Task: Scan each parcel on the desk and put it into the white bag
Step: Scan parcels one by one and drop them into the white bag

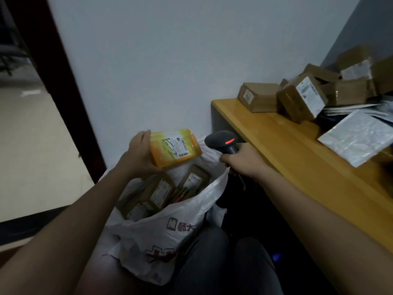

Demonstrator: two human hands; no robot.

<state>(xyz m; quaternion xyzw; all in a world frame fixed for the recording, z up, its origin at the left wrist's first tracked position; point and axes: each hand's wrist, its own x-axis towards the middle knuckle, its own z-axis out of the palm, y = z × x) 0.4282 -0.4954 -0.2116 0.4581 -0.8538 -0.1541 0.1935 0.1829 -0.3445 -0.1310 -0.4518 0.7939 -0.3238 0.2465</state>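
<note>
Fingers of the left hand [139,153] curl round the left edge of a yellow parcel [175,147], thumb on top, label facing up. Parcel is held in the air just above the mouth of the white bag [170,228], not inside it. Bag is open, standing on the floor between the person's knees and the wall; several brown boxes with labels [161,192] already lie in it. Right of the parcel, the scanner [223,142] points at the label, red light on. Right hand [244,161] grips the scanner handle, fingers wrapped round it. Further right, the wooden desk [287,150] carries a pile of brown cardboard boxes [297,95] at the far end and grey plastic mailers [357,137] nearer, one hanging a little over the desk edge.
</note>
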